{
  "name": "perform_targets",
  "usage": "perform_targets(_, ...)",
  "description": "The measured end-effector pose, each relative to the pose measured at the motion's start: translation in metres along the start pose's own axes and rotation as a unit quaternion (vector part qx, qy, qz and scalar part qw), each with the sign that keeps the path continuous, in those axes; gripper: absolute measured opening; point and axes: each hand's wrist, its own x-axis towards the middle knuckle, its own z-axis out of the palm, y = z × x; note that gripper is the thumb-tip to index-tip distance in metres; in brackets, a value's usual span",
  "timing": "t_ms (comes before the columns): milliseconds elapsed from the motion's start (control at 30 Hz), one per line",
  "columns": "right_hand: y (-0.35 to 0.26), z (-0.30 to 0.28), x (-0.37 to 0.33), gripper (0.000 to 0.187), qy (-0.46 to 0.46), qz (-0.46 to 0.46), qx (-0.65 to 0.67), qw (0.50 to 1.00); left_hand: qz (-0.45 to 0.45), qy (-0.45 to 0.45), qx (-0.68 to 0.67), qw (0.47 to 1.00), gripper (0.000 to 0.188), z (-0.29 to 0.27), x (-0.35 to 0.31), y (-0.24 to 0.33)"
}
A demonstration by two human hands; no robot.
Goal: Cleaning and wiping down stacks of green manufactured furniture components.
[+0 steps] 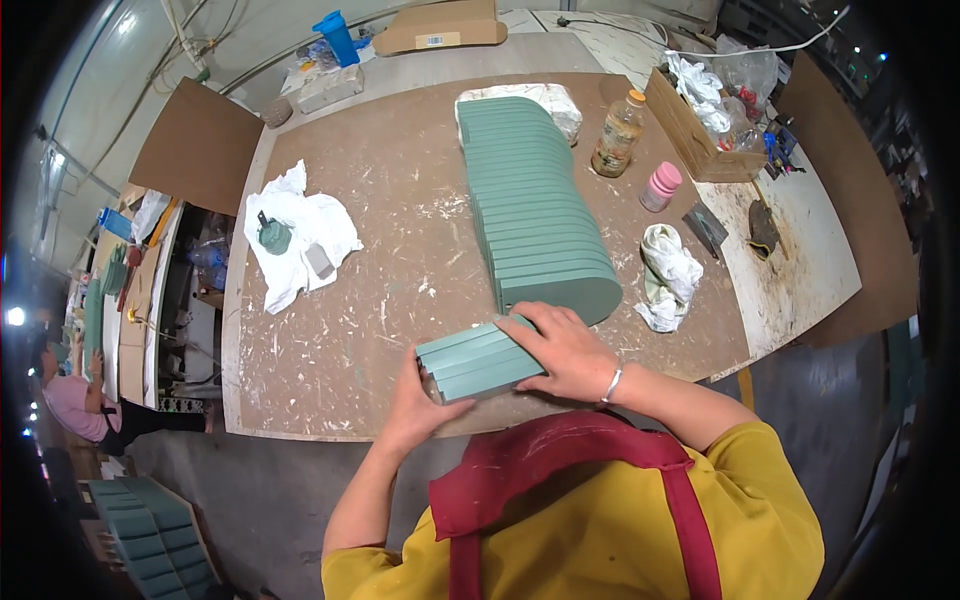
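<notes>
I pinch the strips [476, 360] between my left hand [412, 404] and right hand [570, 356], seemingly squaring them; next calls for even pressure.

Left hand [412, 408] cupped — right hand [572, 356] arched palm-down, both turned inward.

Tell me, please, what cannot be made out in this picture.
All in the head view:
Right end of the green pieces: covered by the right hand.
Part of the white bundle: behind the green stack.
Bottom of the wooden box: under the cloth and bags piled inside.
Co-worker's hands, far left: too small and blurred to tell what they hold.
Green panels, lower left: cut off by the picture's lower edge.
</notes>
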Motion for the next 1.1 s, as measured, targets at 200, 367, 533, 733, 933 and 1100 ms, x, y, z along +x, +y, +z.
perform_targets(200, -0.016, 0.012, 0.024, 0.082, 0.005, -0.003, 0.003, 1.000, -0.014, 0.029, -0.018, 0.999, 0.098, -0.026, -0.003, -0.020)
perform_targets(367, -0.033, 0.032, 0.088, 0.079, 0.003, -0.064, 0.028, 0.998, -0.032, 0.067, -0.004, 0.997, 0.096, -0.078, -0.010, -0.022)
perform_targets(533, -0.032, 0.028, 0.156, 0.080, -0.060, -0.101, 0.011, 0.993, -0.011, 0.166, -0.039, 0.985, 0.089, -0.104, 0.011, -0.029)
perform_targets(733, -0.017, 0.033, 0.248, 0.086, -0.237, -0.101, 0.030, 0.966, -0.011, 0.228, -0.232, 0.945, 0.076, -0.105, 0.039, -0.059)
perform_targets(933, -0.015, 0.054, 0.274, 0.074, -0.154, -0.050, 0.119, 0.980, -0.037, 0.260, -0.302, 0.917, 0.066, -0.122, 0.049, -0.060)
perform_targets(1100, -0.019, 0.083, 0.205, 0.059, 0.102, 0.013, 0.245, 0.964, -0.129, 0.186, -0.524, 0.821, 0.065, -0.132, 0.040, -0.109)
